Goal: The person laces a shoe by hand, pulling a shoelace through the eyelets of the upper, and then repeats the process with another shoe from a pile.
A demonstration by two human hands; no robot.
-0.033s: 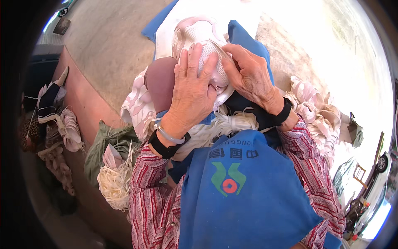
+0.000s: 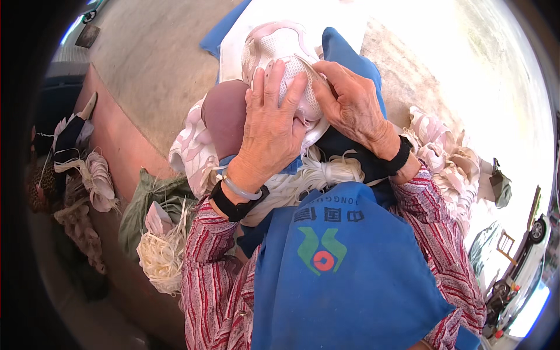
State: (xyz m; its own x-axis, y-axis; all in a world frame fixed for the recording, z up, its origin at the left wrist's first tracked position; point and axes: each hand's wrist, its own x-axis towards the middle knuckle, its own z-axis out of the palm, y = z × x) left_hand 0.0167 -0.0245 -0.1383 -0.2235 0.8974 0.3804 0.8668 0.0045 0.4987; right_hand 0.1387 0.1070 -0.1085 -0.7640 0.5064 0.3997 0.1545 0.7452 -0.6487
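Pinching with thumb and forefinger brought together, the right hand [image 2: 356,111] appears to grip a thin strip [image 2: 304,62] at the near right edge of the white and pink upper [image 2: 274,46]. The strip slants from just beyond the left fingertips into that pinch; whether it is a lace or something else, I cannot tell. The left hand [image 2: 269,122] lies with fingers spread over the mesh, not closed around anything, its thumb tucked toward the lower side. So the upper sits under the left fingers and just left of the right fingertips, mostly reaching out past both hands. The step in hand looks like fine work on the strip at this edge, one hand bracing, the other guiding. Judging by that, the next move calls for steady left pressure and a small, exact right pull or push, without creasing the soft mesh.

Just left of the left hand bulges a mauve thing [image 2: 224,119], with more pieces [image 2: 186,149] beyond it. Nearer the body, below and between the wrists, lies a cream bundle [image 2: 326,172]; a heap [image 2: 443,157] sits to the right of the right wrist.
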